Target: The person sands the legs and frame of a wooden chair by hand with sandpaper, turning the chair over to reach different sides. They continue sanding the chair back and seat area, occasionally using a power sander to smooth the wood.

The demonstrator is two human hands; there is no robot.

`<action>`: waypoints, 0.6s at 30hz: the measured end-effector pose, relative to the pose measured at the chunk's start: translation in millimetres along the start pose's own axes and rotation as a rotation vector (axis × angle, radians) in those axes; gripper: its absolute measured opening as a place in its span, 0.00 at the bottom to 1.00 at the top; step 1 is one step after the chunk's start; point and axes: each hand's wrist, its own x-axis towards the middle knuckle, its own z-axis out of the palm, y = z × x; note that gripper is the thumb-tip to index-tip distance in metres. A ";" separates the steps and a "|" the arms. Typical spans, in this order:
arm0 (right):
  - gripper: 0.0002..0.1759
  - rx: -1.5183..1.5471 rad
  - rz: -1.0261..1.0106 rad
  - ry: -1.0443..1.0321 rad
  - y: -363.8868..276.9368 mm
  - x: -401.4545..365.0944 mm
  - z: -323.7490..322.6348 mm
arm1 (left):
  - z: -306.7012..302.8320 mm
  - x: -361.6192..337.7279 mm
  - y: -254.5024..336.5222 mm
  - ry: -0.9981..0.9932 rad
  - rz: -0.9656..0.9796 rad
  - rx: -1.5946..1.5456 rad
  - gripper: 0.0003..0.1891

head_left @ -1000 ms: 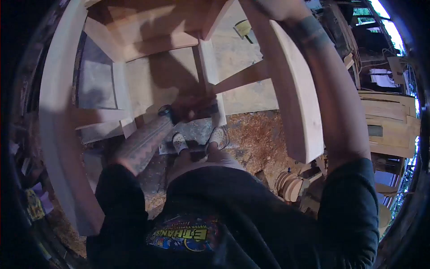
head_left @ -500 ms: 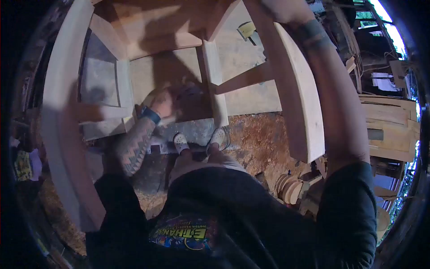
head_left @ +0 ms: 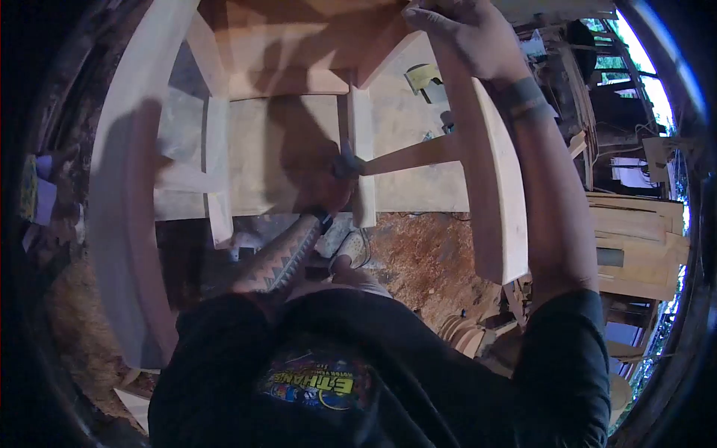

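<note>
We stand over the chair frame (head_left: 493, 187), with one of its long rails on either side of us. Our left hand (head_left: 325, 190) lies inside the frame, where a crossbar (head_left: 411, 153) meets a post (head_left: 364, 149). Our right hand (head_left: 467, 37) grips the frame's far right end. Our shoe (head_left: 352, 246) stands under the frame's near edge, and stacked panels (head_left: 635, 239) lie to the frame's right.

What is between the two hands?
In the head view, a slanted wooden rail and a pale upright post of the wooden frame lie between the left hand and the right hand.
</note>
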 end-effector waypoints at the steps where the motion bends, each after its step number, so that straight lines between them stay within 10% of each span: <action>1: 0.11 0.012 -0.011 0.000 2.9 0.2 -1.0 | -2.7 -2.3 -1.7 0.019 0.064 -0.007 0.28; 6: 0.13 0.025 -0.068 -0.022 2.2 -0.4 -1.7 | 19.7 10.9 -26.5 0.261 0.441 -0.090 0.18; 11: 0.15 -0.021 -0.042 -0.060 -10.5 -6.9 -10.7 | 73.5 53.7 -74.4 0.101 0.289 -1.047 0.25; 18: 0.17 0.026 -0.187 -0.090 10.4 -0.3 -12.5 | 38.7 32.4 -41.8 0.341 0.219 -0.084 0.25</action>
